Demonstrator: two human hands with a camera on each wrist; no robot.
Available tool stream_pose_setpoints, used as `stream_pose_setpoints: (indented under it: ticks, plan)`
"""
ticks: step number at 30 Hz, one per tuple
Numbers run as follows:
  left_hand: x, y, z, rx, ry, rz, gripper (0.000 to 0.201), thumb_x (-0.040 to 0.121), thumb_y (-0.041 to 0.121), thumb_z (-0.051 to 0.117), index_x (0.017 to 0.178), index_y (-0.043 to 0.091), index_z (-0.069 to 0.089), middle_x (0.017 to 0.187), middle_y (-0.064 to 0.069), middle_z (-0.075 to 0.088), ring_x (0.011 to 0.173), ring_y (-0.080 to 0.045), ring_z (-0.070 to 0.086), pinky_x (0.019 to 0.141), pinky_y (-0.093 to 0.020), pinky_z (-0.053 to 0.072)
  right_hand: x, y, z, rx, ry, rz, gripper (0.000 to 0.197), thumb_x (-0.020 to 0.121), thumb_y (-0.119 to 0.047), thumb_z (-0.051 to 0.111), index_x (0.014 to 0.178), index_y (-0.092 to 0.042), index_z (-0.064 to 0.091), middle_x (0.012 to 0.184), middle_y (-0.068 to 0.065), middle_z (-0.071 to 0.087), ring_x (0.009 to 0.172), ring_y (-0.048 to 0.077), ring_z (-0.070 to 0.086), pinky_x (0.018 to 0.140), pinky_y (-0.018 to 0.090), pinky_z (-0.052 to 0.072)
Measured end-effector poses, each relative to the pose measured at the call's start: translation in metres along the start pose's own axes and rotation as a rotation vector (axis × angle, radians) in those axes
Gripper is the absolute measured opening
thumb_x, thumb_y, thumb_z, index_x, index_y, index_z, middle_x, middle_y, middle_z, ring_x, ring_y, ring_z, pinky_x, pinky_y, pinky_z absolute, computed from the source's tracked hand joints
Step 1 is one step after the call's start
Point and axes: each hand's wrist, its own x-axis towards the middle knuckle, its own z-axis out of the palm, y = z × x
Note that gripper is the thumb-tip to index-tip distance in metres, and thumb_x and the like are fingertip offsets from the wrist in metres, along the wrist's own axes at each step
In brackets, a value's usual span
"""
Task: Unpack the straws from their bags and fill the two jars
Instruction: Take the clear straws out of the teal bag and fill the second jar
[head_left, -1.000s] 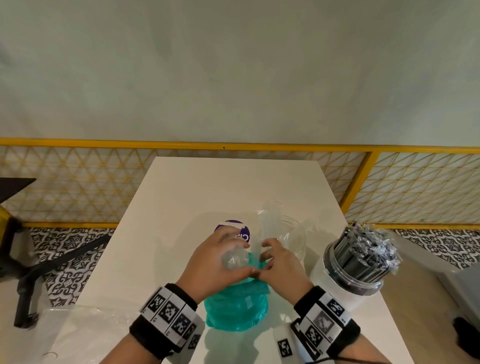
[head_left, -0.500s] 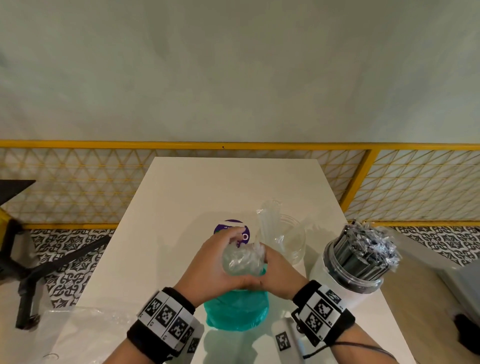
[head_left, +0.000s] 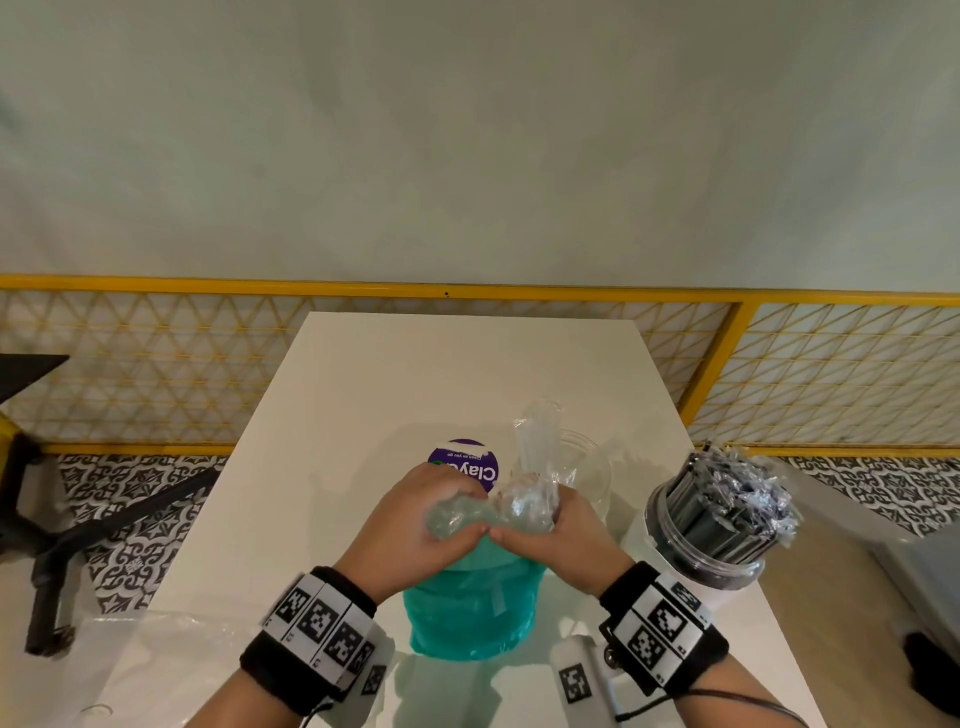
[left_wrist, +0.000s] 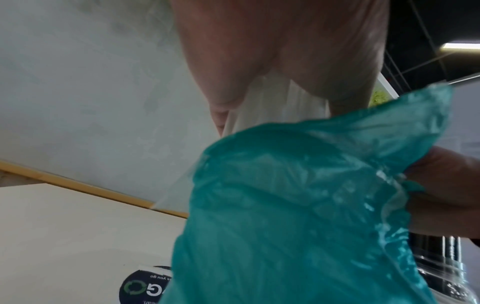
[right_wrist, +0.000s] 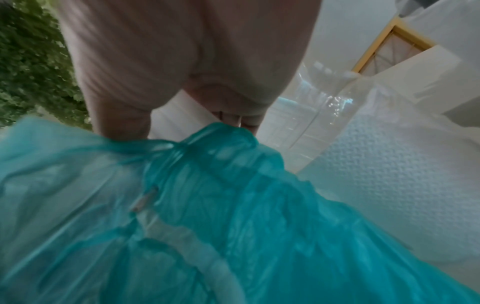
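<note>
A teal bag (head_left: 472, 608) of straws stands upright on the white table (head_left: 415, 374), its top a bunch of crumpled clear plastic (head_left: 524, 506). My left hand (head_left: 457, 514) grips that clear bunch from the left. My right hand (head_left: 519, 527) pinches it from the right, thumb against the left thumb. In the left wrist view white straws (left_wrist: 275, 102) show under my fingers above the teal bag (left_wrist: 298, 205). Behind the hands stands a clear jar (head_left: 589, 467) with a clear-wrapped bundle (head_left: 537, 431) sticking up. A second jar (head_left: 711, 525), at the right, is full of black straws.
A round purple label (head_left: 465, 465) lies on the table just beyond my left hand. An empty clear bag (head_left: 156, 654) lies at the near left corner. A yellow mesh fence (head_left: 363, 364) runs behind the table. A dark stand (head_left: 62, 545) is on the floor at left.
My right hand has closed in on the left one. The clear plastic top is now bunched and pulled between both hands, higher above the teal bag.
</note>
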Motion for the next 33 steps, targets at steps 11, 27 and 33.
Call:
stream_pose_setpoints:
  ticks: [11, 27, 33]
  plan:
    - [0.012, -0.002, 0.008, 0.073, 0.062, -0.055, 0.03, 0.069, 0.044, 0.055, 0.088, 0.022, 0.062, 0.088, 0.007, 0.063, 0.085, -0.008, 0.048, 0.076, -0.022, 0.038, 0.0, -0.06, -0.013, 0.172, 0.216, -0.308, 0.014, 0.073, -0.018, 0.074, 0.082, -0.01, 0.068, 0.081, 0.01, 0.07, 0.079, 0.025, 0.069, 0.071, 0.032, 0.058]
    - [0.005, -0.02, -0.001, 0.087, 0.11, -0.11, 0.028, 0.071, 0.048, 0.052, 0.084, 0.025, 0.06, 0.084, 0.023, 0.054, 0.083, -0.003, 0.046, 0.079, -0.003, 0.032, -0.005, -0.103, -0.082, 0.24, 0.625, -0.406, 0.009, 0.082, -0.002, 0.066, 0.086, -0.011, 0.065, 0.081, 0.005, 0.066, 0.078, 0.018, 0.066, 0.074, 0.031, 0.054]
    - [0.004, -0.02, 0.001, 0.092, 0.106, -0.105, 0.028, 0.072, 0.048, 0.052, 0.086, 0.025, 0.06, 0.086, 0.014, 0.059, 0.085, -0.003, 0.045, 0.078, -0.005, 0.033, 0.0, -0.101, -0.083, 0.082, 0.698, -0.431, 0.021, 0.082, -0.006, 0.068, 0.099, 0.007, 0.063, 0.082, 0.007, 0.067, 0.072, 0.012, 0.067, 0.062, 0.018, 0.052]
